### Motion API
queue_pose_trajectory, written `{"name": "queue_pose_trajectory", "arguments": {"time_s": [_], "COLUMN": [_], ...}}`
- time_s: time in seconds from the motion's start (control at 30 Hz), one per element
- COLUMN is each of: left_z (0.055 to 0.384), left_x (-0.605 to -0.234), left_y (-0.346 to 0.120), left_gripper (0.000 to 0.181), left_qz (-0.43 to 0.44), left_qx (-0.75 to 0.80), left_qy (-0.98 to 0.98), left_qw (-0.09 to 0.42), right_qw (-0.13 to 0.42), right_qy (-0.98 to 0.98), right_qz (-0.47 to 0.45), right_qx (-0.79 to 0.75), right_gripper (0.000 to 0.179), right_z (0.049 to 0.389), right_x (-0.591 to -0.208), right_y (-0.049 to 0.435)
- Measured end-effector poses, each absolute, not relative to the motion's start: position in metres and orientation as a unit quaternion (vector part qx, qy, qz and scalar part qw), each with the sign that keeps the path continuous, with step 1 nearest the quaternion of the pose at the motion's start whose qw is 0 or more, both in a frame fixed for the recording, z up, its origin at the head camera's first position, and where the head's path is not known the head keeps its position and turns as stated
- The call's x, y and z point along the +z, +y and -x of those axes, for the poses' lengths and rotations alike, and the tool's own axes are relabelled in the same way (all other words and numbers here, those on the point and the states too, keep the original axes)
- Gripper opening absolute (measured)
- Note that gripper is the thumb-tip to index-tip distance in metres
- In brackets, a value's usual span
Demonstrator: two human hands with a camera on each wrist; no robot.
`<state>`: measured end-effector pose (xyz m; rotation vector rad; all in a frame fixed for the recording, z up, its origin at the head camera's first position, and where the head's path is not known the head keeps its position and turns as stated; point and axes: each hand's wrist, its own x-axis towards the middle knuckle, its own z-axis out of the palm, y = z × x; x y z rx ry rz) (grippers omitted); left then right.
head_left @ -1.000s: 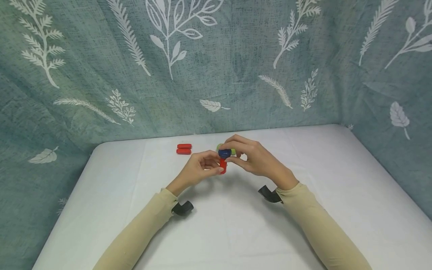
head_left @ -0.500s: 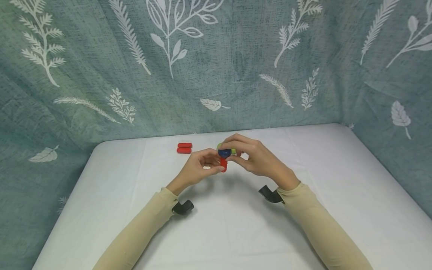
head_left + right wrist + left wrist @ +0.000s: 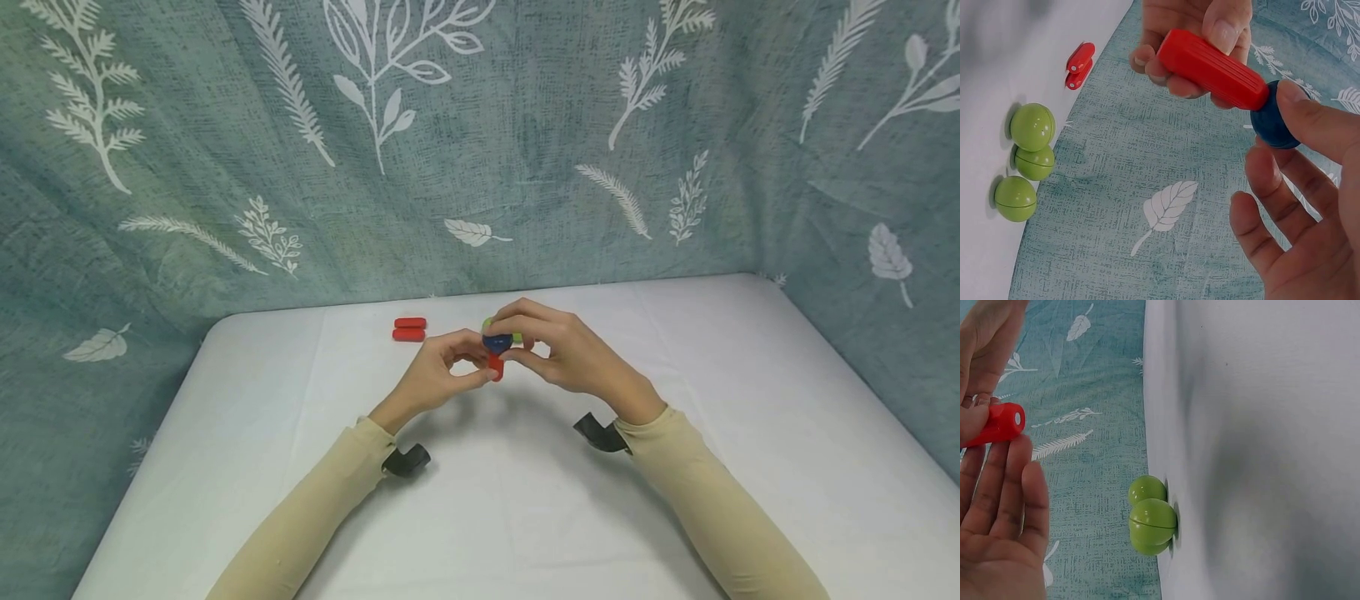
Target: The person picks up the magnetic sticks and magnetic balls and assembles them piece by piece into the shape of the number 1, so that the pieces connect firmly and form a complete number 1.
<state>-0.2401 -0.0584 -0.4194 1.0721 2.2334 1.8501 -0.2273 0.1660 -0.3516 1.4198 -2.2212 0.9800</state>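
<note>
In the middle of the head view, my left hand (image 3: 446,371) pinches a ribbed red plastic rod (image 3: 1213,69) between thumb and fingers. My right hand (image 3: 558,346) grips a dark blue ball (image 3: 1269,128) that sits against one end of that rod. Both things are up off the table, as the right wrist view shows. The left wrist view has the rod's other end, with a white round spot, facing the camera; the ball is hidden there. Part of the ball lies behind my right thumb.
Two more red rods (image 3: 408,335) lie side by side at the far left of my hands. Three green balls (image 3: 1032,127) rest together near the back edge of the white table (image 3: 247,417), partly covered by my right hand in the head view. A patterned curtain (image 3: 420,208) hangs behind.
Both hands stay almost in place. The blue ball has shifted very slightly left on the red rod's end, and a little less of the rod shows in the head view.
</note>
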Motion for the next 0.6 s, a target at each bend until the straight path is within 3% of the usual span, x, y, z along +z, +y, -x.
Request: {"name": "queue_pose_trajectory", "arguments": {"time_s": [0.6], "left_z": [0.242], "left_x": [-0.409], "left_y": [-0.067], "left_gripper": [0.031], "left_qz": [-0.348], "left_qx": [0.617], "left_qy": [0.705], "left_qw": [-0.014], "right_qw": [0.187], "right_qy": [-0.803], "right_qz": [-0.443], "right_qx": [0.353], "right_gripper": [0.044], "right_z": [0.238], "right_x": [-0.354], "right_y": [0.182]}}
